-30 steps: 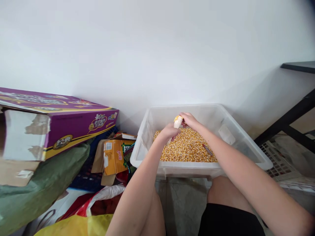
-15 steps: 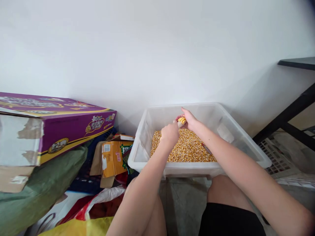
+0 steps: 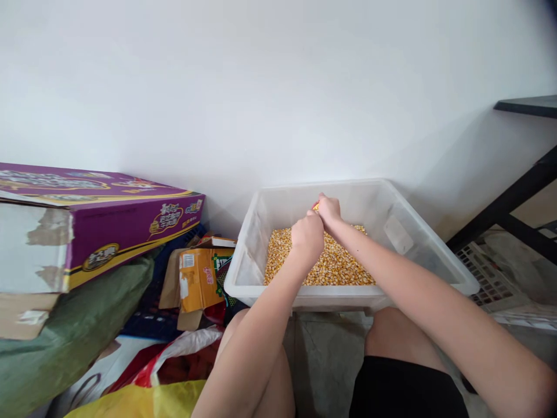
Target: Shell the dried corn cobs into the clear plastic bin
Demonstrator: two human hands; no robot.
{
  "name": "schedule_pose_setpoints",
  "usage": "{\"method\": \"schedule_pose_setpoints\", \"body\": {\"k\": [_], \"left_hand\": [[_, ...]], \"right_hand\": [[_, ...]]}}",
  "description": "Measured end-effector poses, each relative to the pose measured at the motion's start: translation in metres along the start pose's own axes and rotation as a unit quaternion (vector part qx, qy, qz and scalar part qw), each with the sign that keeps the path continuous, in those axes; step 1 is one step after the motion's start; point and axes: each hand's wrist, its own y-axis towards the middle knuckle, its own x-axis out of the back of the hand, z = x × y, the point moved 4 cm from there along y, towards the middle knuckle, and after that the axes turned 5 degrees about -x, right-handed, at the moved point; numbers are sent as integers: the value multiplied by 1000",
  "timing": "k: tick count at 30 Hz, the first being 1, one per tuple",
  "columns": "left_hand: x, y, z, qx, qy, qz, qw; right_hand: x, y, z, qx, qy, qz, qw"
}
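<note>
Both my hands are together above the loose corn kernels (image 3: 335,264) in a translucent plastic bin (image 3: 348,292). My left hand (image 3: 308,235) is closed round the near end of a corn cob (image 3: 317,205). Pressed against it, my right hand (image 3: 329,211) wraps the cob's far part. Only a small yellow and reddish bit of the cob shows past the fingers; the rest is hidden. The kernels cover the bin's floor in a thick layer.
On the left a purple carton (image 3: 139,223) rests over a green bag (image 3: 104,307), with a torn orange box (image 3: 202,278) beside the bin. A black metal frame (image 3: 500,197) and a white basket (image 3: 487,273) stand to the right. Behind is a white wall.
My right hand has turned and closed over the cob, hiding most of its yellow kernels. My left hand has shifted slightly right, up against the right.
</note>
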Motion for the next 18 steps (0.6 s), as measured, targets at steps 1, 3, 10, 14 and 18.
{"method": "schedule_pose_setpoints", "body": {"k": [1,3,10,14,18], "left_hand": [[-1,2,2,-9,-12,4,1000],[-4,8,7,-35,-43,19,998],[-20,22,27,-48,-204,91,974],[-26,18,35,-13,-313,157,937],[-25,17,40,0,-316,196,928]], "right_hand": [[2,1,-1,1,-17,-20,1000],[8,1,-1,-5,-33,-62,998],[12,-10,12,146,-118,-17,982],[5,-13,7,201,-130,34,970],[-6,-7,-10,82,-30,146,985]]}}
